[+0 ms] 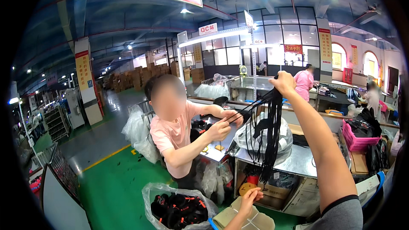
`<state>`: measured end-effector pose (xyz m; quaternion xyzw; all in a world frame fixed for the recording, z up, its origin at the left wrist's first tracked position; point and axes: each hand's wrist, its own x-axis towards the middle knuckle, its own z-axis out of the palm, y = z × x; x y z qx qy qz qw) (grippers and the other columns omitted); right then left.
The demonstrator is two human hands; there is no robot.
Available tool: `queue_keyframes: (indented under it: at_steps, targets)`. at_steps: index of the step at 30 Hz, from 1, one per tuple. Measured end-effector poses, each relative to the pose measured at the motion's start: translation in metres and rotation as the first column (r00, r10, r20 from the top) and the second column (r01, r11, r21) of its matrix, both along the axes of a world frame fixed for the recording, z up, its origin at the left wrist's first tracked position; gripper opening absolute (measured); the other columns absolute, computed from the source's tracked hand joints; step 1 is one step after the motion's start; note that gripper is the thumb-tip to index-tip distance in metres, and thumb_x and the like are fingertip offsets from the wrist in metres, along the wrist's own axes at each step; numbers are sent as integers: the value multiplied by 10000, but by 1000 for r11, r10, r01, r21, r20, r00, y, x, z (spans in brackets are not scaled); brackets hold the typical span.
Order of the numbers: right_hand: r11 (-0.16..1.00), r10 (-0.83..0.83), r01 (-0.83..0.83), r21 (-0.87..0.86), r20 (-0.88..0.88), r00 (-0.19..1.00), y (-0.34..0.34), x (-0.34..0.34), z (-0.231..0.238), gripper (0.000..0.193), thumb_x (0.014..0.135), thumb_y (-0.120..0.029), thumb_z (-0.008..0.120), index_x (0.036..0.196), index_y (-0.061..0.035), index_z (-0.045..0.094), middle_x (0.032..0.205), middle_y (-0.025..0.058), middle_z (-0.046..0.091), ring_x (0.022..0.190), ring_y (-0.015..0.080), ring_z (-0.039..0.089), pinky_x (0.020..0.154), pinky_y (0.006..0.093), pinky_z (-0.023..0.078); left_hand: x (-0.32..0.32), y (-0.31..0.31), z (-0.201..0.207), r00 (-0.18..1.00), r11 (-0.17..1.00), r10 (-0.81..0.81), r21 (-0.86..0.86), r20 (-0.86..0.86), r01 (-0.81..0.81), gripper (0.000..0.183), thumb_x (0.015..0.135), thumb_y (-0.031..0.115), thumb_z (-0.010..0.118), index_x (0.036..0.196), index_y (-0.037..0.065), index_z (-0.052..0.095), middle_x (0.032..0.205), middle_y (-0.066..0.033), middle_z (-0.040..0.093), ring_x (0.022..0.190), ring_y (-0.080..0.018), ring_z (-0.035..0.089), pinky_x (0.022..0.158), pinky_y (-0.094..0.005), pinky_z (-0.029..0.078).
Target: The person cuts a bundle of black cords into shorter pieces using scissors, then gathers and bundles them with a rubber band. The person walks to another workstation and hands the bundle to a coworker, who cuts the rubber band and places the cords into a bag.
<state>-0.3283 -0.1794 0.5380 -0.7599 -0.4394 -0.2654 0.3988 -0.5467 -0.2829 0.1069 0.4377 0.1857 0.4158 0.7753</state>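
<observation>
Above the steel worktop (298,162), the right hand (283,83) is clamped on a bunch of black laces (268,132), while the left hand (250,198) hangs below it, fingers loosely apart.

One bundle of black laces (268,132) hangs at centre right. Two own hands show: the right hand (283,83) high, the left hand (251,196) low at the bottom. One co-worker in pink (179,136) sits centre left. One clear bag of black shoes (179,208) lies at the bottom. One pink basket (355,142) sits at right. Two more people stand in the background.
</observation>
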Motion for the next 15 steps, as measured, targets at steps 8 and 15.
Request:
queue_keyframes:
  at_steps: [8,15]
  targets:
    - [994,105,-105,7,-54,993,16,-14,-30,437,660,-412,707,862,-29,647,864,194,652,851,357,630,748,430,492,-26,-14,-25,992,999,10,-51,-128,-17,248,946,185,483,1122,33,570,956,-58,637,846,-122,600,755,-227,448]
    - [989,130,-125,85,-61,990,25,-14,-43,336,663,-351,679,785,-44,620,810,192,646,817,369,627,712,445,489,-52,-26,-38,993,994,23,-105,-113,-35,229,944,169,485,1100,27,573,937,-60,634,824,-126,599,744,-236,456]
